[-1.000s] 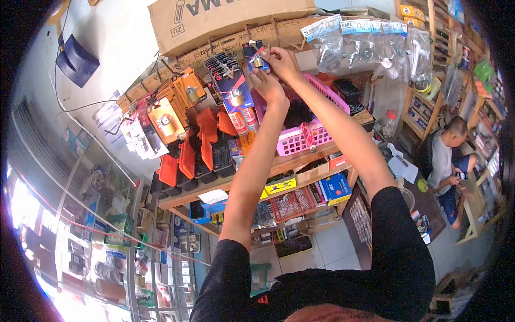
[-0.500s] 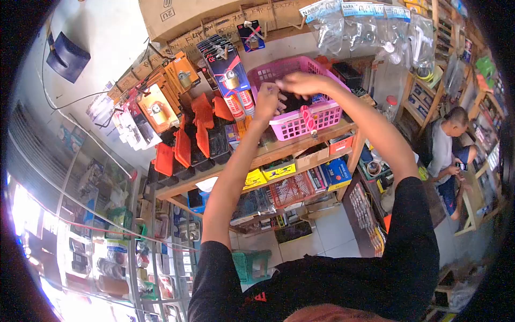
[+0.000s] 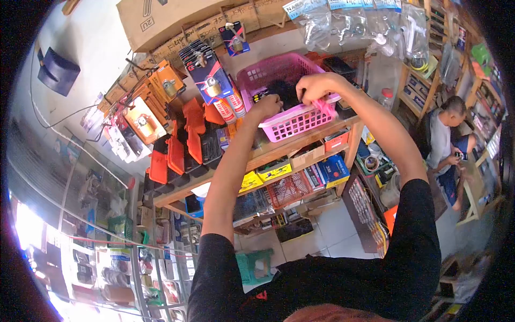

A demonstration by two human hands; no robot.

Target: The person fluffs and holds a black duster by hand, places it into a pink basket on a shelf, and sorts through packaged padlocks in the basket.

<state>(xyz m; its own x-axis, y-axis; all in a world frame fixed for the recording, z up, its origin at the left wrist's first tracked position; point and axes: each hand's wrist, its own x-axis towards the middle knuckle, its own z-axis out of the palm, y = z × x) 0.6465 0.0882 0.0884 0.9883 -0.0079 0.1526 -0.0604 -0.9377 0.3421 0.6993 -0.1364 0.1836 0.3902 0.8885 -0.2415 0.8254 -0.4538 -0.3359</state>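
Note:
A pink plastic basket [image 3: 300,126] with square holes stands on the wooden shelf, with dark items [image 3: 284,92] inside it. At its front left corner is my left hand [image 3: 266,107], fingers curled inward over the rim; what they grip is hidden. My right hand [image 3: 317,87] is bent down over the front right of the basket, its fingers closed. A bright pink strip [image 3: 325,107], smeared by motion, hangs from those fingers across the rim.
Left of the basket hang padlocks on cards [image 3: 212,86], above black bins with orange flaps [image 3: 174,154]. Bagged fittings [image 3: 351,29] hang at upper right. Below, a lower shelf holds boxes [image 3: 335,169]. A seated person [image 3: 448,134] is at far right.
My right hand has closed and lifted the pink strip from the basket's front up to the right. My left hand has lowered and curled at the rim. The view has shifted slightly.

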